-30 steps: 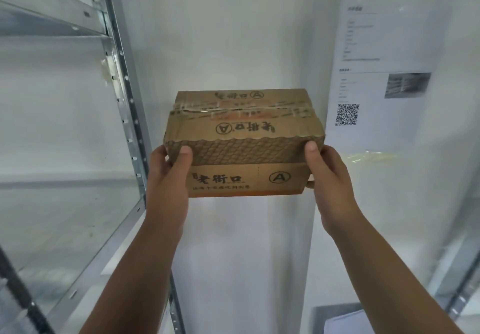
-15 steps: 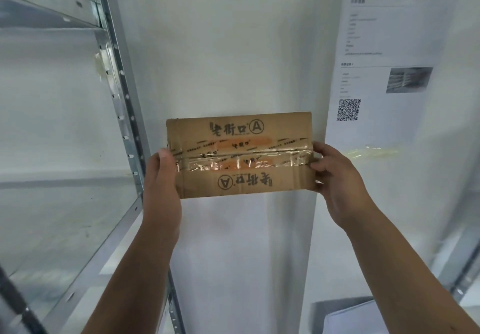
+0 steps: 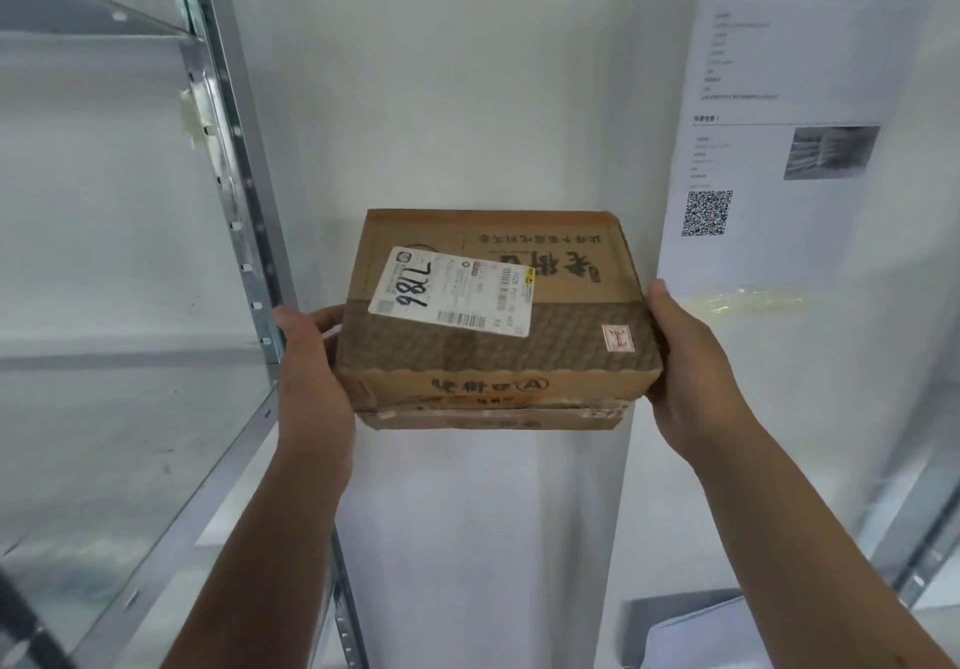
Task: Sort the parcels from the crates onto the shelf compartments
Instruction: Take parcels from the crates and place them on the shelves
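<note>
Parcel [image 3: 498, 335]: cardboard box, in mid-air just right of the shelf upright [image 3: 228, 148]. We grip its ends, left hand [image 3: 311, 382] and right hand [image 3: 691, 372], well apart. Label [image 3: 452, 291] up, handwritten number showing. Step, we judge: reading it. Next: choosing the matching compartment [image 3: 114, 434] left of the upright.

Notice [image 3: 769, 60] txt too small, label [image 3: 452, 291] fine print blurred, grey bin [image 3: 655, 615] cut off btm
</note>
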